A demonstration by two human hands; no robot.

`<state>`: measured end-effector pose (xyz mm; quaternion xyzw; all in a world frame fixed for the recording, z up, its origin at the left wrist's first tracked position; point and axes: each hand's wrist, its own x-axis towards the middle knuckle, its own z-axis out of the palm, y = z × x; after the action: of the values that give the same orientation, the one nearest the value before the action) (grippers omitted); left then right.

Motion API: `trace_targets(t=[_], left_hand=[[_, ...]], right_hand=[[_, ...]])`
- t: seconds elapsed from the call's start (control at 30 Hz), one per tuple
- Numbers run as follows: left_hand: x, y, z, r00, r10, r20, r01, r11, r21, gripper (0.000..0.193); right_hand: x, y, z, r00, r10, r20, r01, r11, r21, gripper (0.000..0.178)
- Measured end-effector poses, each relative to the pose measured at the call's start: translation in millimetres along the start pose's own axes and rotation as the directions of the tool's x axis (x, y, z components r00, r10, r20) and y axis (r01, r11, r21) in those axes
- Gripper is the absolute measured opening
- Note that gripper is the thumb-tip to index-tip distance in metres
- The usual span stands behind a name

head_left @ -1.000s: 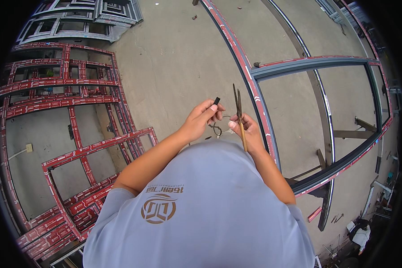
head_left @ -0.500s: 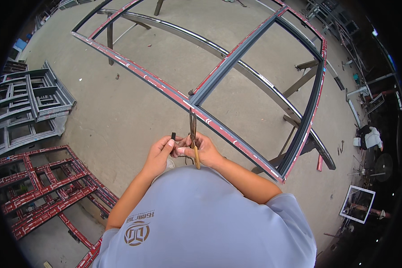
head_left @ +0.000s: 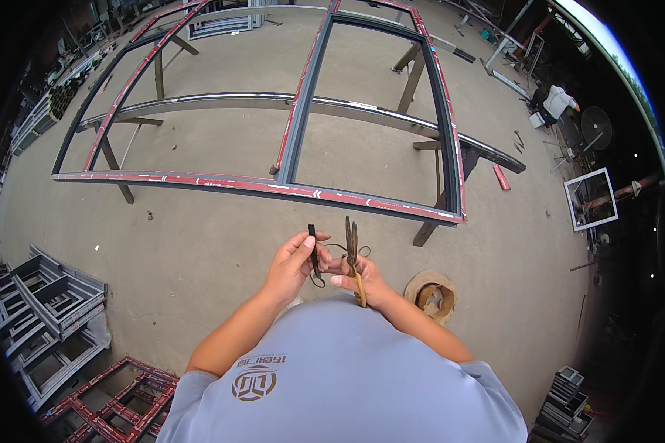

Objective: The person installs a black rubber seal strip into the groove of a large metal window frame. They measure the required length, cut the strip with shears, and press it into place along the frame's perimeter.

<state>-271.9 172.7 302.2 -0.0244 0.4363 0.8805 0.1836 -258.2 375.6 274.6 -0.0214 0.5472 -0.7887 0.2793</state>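
My left hand [head_left: 291, 267] is closed, pinching a short black rubber strip [head_left: 315, 255] between thumb and fingers, held nearly upright. A thin dark cord loops around my fingertips. My right hand [head_left: 367, 283] grips a pair of scissors [head_left: 352, 242] with dark, worn blades and a yellowish handle; the blades point up and away from me and stand slightly apart. Both hands are in front of my chest, close together. Just beyond them lies the near edge of a large frame [head_left: 236, 182] of dark profiles with red protective film, set on trestles. The blades do not touch it.
A curved metal beam [head_left: 347, 109] runs beneath the large frame. Grey frames [head_left: 66, 295] and red-filmed frames [head_left: 118, 402] are stacked at the left. On the floor near my right arm sits a beige hat [head_left: 442, 284]. Another person [head_left: 558, 103] is at the far right.
My view has turned to the right, so the large frame looks more level and the hat shows. The black strip now stands out longer from my left hand, with the cord looped beside it.
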Motion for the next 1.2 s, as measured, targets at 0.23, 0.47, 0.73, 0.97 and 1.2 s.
trace_targets(t=[0.23,0.47,0.73,0.97,1.2], left_hand=[[1.4,-8.1,65.5,0.991,0.028,0.132,-0.035,0.998,0.053,0.035],[13.2,-37.5,159.5,0.973,0.138,0.187,-0.173,0.968,0.183,0.034],[38.3,-82.5,293.1,0.904,0.207,0.375,-0.274,0.953,0.133,0.038],[66.1,-103.3,374.2,0.851,0.252,0.460,-0.243,0.967,-0.081,0.037],[112.2,-119.6,422.0,0.813,0.271,0.515,-0.211,0.962,-0.174,0.030]], right_hand=[[-56.4,7.3,-23.9,0.993,-0.071,-0.095,0.060,0.992,-0.115,0.031],[-160.4,28.0,-103.4,0.965,-0.163,-0.207,0.157,0.987,-0.046,0.036],[-315.6,30.5,-252.4,0.889,-0.273,-0.368,0.294,0.956,0.002,0.040],[-476.3,-16.9,-353.4,0.651,-0.403,-0.644,0.378,0.907,-0.185,0.038],[-603.2,-48.9,-400.6,0.350,-0.586,-0.731,0.421,0.795,-0.436,0.030]])
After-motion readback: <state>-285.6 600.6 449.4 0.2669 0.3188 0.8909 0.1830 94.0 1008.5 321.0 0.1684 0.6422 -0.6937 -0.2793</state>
